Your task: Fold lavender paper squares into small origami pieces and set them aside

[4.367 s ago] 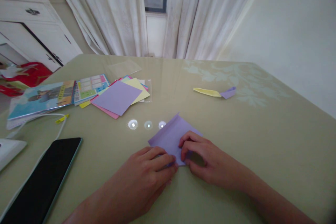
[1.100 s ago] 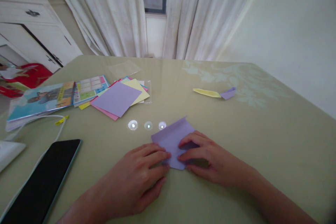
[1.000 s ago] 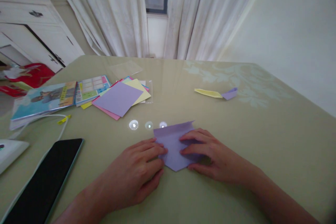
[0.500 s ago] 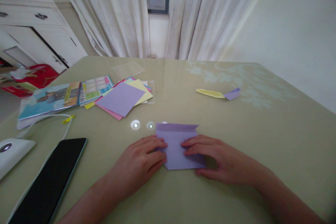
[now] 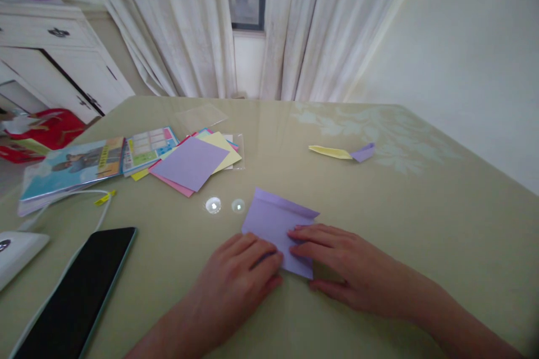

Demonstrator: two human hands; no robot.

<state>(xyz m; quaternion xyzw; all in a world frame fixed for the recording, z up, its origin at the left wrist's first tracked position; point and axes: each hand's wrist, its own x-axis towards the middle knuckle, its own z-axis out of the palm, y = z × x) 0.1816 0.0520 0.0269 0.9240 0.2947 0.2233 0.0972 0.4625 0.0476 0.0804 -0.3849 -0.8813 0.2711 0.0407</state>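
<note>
A purple sheet of origami paper [image 5: 272,221] lies turned at an angle on the table, with a narrow folded strip along its far edge. My left hand [image 5: 248,269] is closed at the near left edge of the paper, fingers curled and thumb close below, covering that corner. On the right side, my right hand [image 5: 337,258] rests with its fingers stretched out on the paper. Its thumb stands apart, by the near right corner. Farther back lies a narrow folded paper piece [image 5: 330,152], yellow at one end and purple at the other.
Left of centre, coloured paper squares [image 5: 191,162] are piled beside a booklet [image 5: 71,165] and clear plastic wrapping [image 5: 202,117]. A black phone [image 5: 80,291], a white cable [image 5: 105,213] and a white device [image 5: 21,252] lie at the left of the table [image 5: 421,219].
The purple paper has turned clockwise, its right side coming nearer to me. My left hand has slid right and nearer along its edge. The whole view has shifted slightly.
</note>
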